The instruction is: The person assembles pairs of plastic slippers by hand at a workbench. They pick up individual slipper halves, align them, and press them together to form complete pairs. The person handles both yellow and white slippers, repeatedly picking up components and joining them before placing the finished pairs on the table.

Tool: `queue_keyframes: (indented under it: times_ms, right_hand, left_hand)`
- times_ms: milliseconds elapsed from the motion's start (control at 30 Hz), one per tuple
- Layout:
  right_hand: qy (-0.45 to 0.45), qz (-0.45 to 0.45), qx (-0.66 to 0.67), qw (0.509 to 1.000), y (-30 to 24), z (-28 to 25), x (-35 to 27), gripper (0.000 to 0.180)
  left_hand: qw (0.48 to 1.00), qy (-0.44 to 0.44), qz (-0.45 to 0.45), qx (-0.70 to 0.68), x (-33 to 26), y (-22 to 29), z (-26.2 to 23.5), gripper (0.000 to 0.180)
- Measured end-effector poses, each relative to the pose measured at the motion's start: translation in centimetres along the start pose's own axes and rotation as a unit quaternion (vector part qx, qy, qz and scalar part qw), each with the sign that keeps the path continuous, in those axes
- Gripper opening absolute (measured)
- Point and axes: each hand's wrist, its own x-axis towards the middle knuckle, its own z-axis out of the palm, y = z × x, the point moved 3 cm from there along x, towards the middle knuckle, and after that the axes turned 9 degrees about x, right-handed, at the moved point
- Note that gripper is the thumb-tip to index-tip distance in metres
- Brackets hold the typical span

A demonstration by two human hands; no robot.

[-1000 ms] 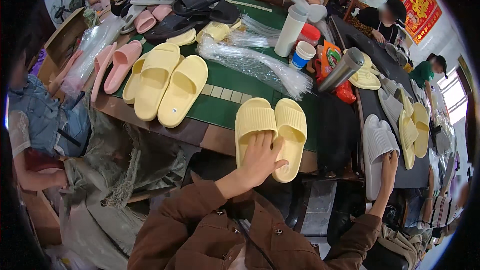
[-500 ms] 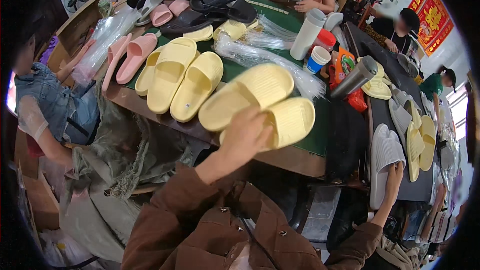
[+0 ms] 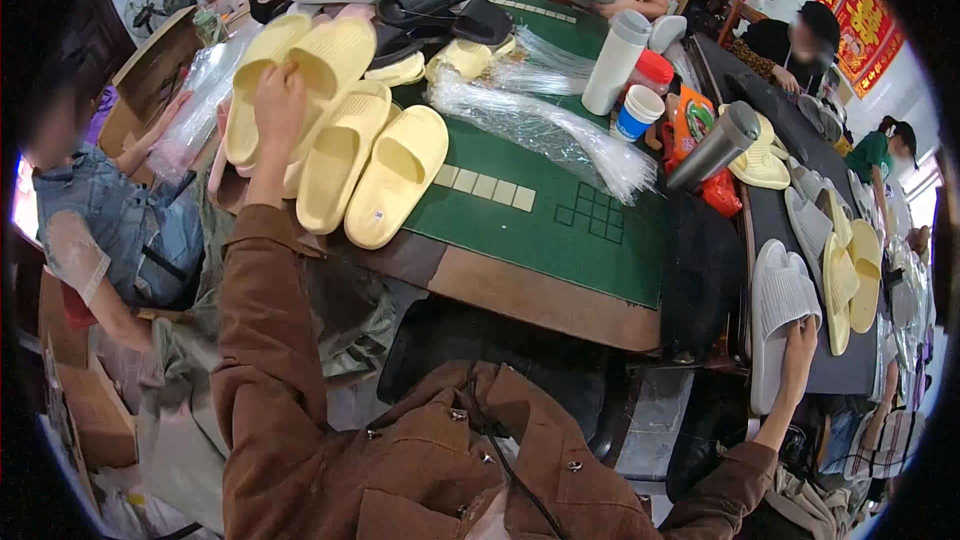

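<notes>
My left hand (image 3: 278, 105) grips a pair of pale yellow slippers (image 3: 300, 65) and holds them up over the left end of the green-topped table (image 3: 560, 230). Just right of them another yellow pair (image 3: 375, 165) lies flat on the table. My right hand (image 3: 800, 340) reaches far right and rests on a pair of white ribbed slippers (image 3: 780, 305) on a dark side table. Both my sleeves are brown.
A bundle of clear plastic bags (image 3: 540, 125) lies across the table, with a white flask (image 3: 615, 60), cups and a steel flask (image 3: 715, 145) behind it. Dark and pink slippers pile up at the back. A person in denim (image 3: 100, 220) sits at left; others work at the back and right.
My left hand has lifted the yellow pair from the table's near middle and swung it up and left. My right hand stays on the white slippers.
</notes>
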Motion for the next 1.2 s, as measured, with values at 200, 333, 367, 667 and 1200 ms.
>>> queue_keyframes:
  times_ms: [200, 333, 367, 667, 1200]
  right_hand:
    - [-0.001, 0.033, -0.008, 0.999, -0.2, -0.4, -0.3, 0.027]
    - [0.023, -0.017, 0.028, 0.999, 1.4, 0.0, 0.1, 0.023]
    - [0.029, -0.025, 0.034, 0.999, 1.6, -0.1, 0.2, 0.022]
    - [-0.037, -0.007, 0.111, 0.993, -5.9, 2.1, -2.8, 0.021]
    - [-0.218, -0.162, 0.211, 0.939, -25.4, 19.7, -9.1, 0.021]
  left_hand:
    - [0.949, -0.251, -0.139, -0.129, -4.1, -4.2, 3.9, 0.036]
    - [0.977, -0.185, -0.098, -0.033, -4.3, -5.2, 2.8, 0.033]
    - [0.982, -0.154, -0.099, -0.037, -4.5, -4.1, 2.1, 0.029]
    - [0.980, -0.087, 0.055, -0.169, -6.4, 11.8, -4.7, 0.019]
    - [0.884, -0.235, -0.019, -0.404, -14.4, 22.3, -6.9, 0.024]
